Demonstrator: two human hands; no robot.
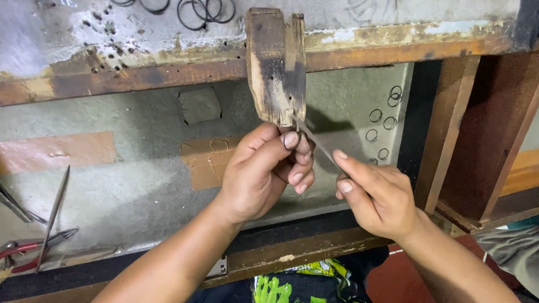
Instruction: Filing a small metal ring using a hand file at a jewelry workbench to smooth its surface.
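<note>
File: we see thin metal file (317,141) running from wooden peg (277,67) to right hand (376,193), pinched there.
Left hand (264,171): fingers closed; any held piece hidden from us.

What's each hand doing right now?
Left hand: fingers pinched shut at the wooden peg; what they hold cannot be told.
Right hand: shut on thin metal file.

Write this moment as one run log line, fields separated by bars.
left hand: pinches something small under wooden peg | right hand: holds thin metal file | tray: red-handled pliers
</note>
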